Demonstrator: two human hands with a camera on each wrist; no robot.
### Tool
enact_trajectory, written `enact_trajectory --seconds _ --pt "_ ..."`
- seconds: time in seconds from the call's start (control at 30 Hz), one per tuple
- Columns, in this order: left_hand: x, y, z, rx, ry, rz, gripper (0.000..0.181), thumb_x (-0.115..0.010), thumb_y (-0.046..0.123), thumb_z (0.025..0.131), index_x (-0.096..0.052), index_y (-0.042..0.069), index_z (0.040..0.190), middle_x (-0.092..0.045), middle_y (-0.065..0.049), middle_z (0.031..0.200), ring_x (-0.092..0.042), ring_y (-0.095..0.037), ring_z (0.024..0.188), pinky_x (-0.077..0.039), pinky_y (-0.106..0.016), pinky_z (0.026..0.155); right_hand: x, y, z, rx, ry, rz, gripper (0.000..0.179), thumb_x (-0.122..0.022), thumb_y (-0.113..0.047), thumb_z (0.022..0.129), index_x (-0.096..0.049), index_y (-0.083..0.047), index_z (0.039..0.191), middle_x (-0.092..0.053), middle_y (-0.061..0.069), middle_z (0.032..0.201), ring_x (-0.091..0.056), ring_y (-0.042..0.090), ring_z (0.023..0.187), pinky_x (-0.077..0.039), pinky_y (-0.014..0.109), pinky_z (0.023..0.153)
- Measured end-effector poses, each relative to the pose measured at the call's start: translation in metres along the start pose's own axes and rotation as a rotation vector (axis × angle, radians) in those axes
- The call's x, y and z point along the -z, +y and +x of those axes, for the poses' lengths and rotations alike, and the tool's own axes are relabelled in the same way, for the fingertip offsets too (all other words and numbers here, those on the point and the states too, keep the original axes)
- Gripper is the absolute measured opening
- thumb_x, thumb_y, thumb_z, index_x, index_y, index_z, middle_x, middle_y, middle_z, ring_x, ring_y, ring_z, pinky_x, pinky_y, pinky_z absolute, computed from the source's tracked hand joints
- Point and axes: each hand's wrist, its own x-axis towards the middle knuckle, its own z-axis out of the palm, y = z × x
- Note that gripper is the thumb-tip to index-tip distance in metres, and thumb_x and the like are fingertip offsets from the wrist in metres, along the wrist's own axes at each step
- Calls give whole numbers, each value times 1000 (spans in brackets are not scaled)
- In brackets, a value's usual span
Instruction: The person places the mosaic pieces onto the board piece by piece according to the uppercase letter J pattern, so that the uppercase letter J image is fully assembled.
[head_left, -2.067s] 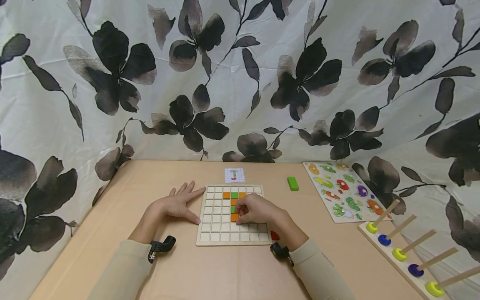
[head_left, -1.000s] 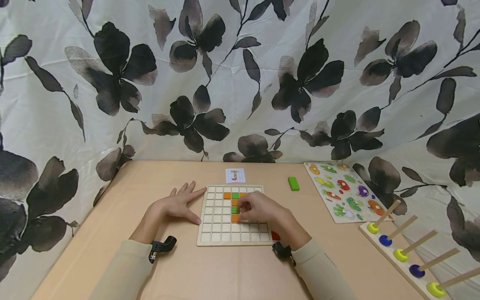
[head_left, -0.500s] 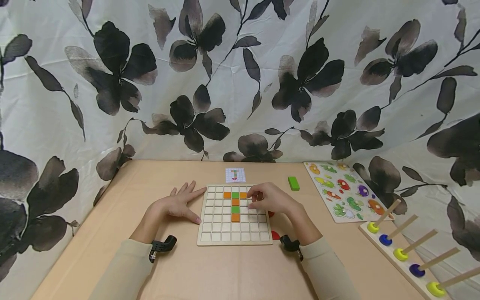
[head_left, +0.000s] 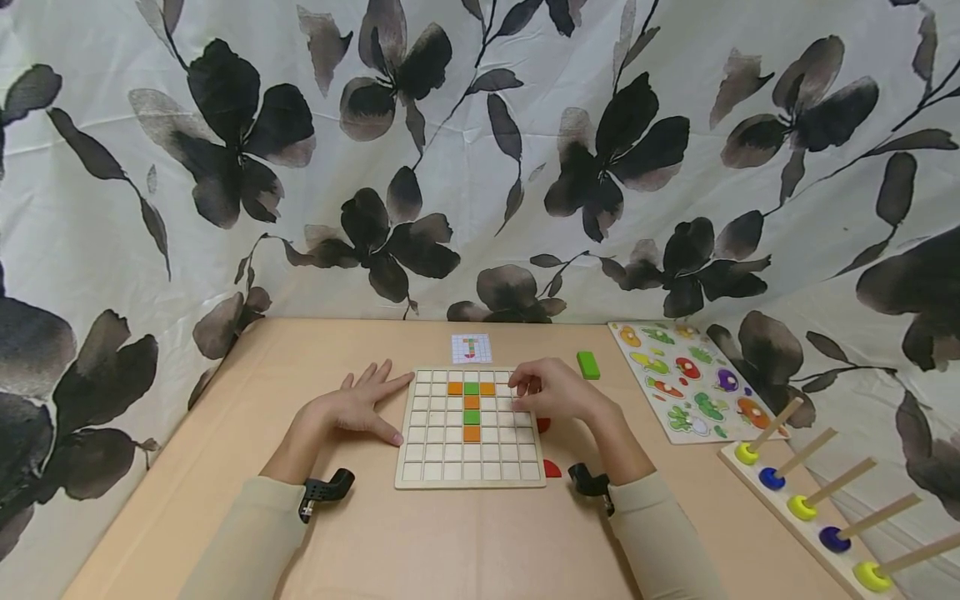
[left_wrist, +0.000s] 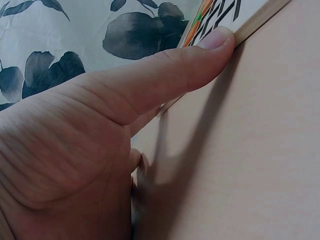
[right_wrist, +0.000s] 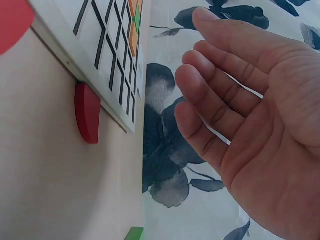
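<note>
A white gridded board (head_left: 431,473) with a pale wooden rim lies mid-table. Set in its cells are orange tiles (head_left: 472,433) and green tiles (head_left: 472,416), forming a T: a row of three across the upper part and a column below its middle. My left hand (head_left: 348,412) lies spread at the board's left edge; in the left wrist view its thumb (left_wrist: 217,42) touches the rim. Over the board's upper right edge hovers my right hand (head_left: 558,392), its fingers loosely bent. The right wrist view shows nothing between those fingers (right_wrist: 192,82).
Red pieces (head_left: 552,469) lie along the board's right edge. Behind the board is a small patterned grid card (head_left: 471,349). A green block (head_left: 588,365) sits farther right, then a vegetable picture board (head_left: 656,404) and a peg stand (head_left: 783,510) with yellow and blue rings.
My right hand has left the lowest orange tile in the column and moved right and slightly back to the board's edge, uncovering the tiles. My left hand has stayed in place.
</note>
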Motion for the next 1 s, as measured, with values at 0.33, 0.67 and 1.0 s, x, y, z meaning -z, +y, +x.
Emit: enact_trajectory --seconds 0.33,0.67,1.0 --pt "2 -1 0 6 5 9 118 -88 59 73 -25 24 167 5 -25 174 11 -50 159 10 -73 122 5 10 0 -45 -49 41 27 -83 -12 88 -75 -6 113 -67 2 90 -61 21 86 -53 29 72" --pt "3 -1 0 4 4 9 118 -88 59 72 -25 24 167 5 -25 173 11 -50 159 10 -73 122 10 24 -4 -39 -109 41 32 -85 -3 82 -74 -3 112 -68 4 89 -61 19 84 -54 28 75" --pt "0 1 -1 1 -3 2 117 -88 58 73 -26 23 167 6 -26 173 11 -50 159 11 -73 121 14 37 -7 -51 -202 16 23 -86 1 80 -74 -5 100 -71 7 90 -61 18 82 -53 28 75"
